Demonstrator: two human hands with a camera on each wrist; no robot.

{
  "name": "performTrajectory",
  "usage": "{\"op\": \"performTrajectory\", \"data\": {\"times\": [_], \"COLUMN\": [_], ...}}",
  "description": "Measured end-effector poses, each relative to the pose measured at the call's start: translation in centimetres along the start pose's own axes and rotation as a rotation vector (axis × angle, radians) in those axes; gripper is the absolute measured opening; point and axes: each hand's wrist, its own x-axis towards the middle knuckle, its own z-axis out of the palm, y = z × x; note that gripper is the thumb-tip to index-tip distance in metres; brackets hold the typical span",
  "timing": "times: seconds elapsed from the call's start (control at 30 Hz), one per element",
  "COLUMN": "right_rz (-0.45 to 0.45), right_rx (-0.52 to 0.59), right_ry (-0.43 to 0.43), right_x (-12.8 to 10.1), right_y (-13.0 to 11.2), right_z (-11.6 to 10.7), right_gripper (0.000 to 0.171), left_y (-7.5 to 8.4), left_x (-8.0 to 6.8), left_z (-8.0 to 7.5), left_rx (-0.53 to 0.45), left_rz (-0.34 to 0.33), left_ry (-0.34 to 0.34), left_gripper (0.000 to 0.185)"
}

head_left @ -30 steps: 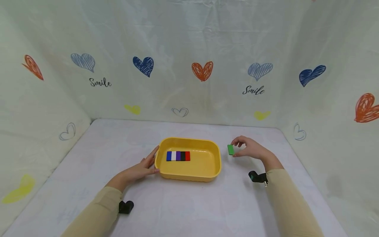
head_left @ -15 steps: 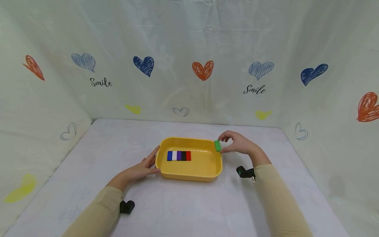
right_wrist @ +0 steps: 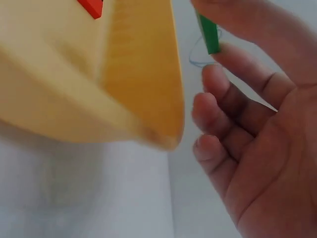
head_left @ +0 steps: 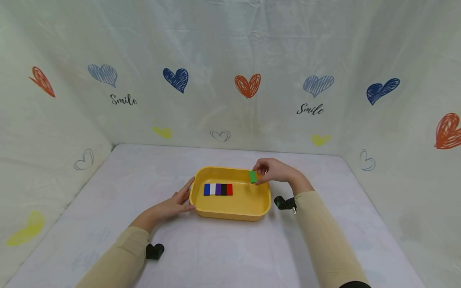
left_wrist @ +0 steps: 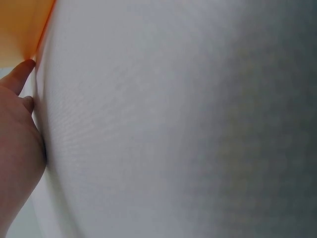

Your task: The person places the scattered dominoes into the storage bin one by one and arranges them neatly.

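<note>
A yellow tray (head_left: pixel 230 214) sits mid-table with a row of flat blocks (head_left: pixel 217 189) inside: blue, white, purple, black, red. My right hand (head_left: pixel 271 171) pinches a green block (head_left: pixel 253 177) above the tray's right inner side. In the right wrist view the green block (right_wrist: pixel 209 33) sits between thumb and fingers, next to the tray's rim (right_wrist: pixel 148 79), and the red block (right_wrist: pixel 91 6) shows at the top. My left hand (head_left: pixel 172 205) rests flat on the table, fingers straight against the tray's left wall. The left wrist view shows that hand's thumb (left_wrist: pixel 17 77) touching the tray (left_wrist: pixel 22 25).
The white table (head_left: pixel 223 252) is walled by a cloth backdrop with hearts (head_left: pixel 247 85) at the back and both sides. Black wrist cameras sit at my left sleeve (head_left: pixel 154 251) and right sleeve (head_left: pixel 284 203).
My right hand has carried the green block leftward from the table right of the tray, over its rim, to above the tray's inside. The left hand has stayed put.
</note>
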Motion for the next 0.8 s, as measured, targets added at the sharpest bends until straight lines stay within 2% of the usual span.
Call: {"op": "performTrajectory", "data": {"times": [0.13, 0.4, 0.57, 0.8], "right_rz": [0.033, 0.144, 0.196, 0.207], "right_rx": [0.030, 0.012, -0.021, -0.043], "right_ry": [-0.055, -0.141, -0.154, -0.163], "right_x": [1.1, 2.4, 2.7, 3.2], "right_y": [-0.2, -1.1, -1.4, -1.9], "right_z": [0.4, 1.8, 2.8, 3.9], "right_gripper": [0.040, 0.042, 0.039, 0.034], "left_y": [-0.2, -0.1, -0.1, -0.4], "left_x": [0.1, 0.2, 0.2, 0.1], "left_z": [0.0, 0.0, 0.0, -0.1], "left_rx": [0.007, 0.003, 0.002, 0.010], "left_rz": [-0.001, -0.004, -0.004, 0.001], "left_ry": [0.002, 0.008, 0.005, 0.004], "left_gripper": [0.101, 0.100, 0.099, 0.098]}}
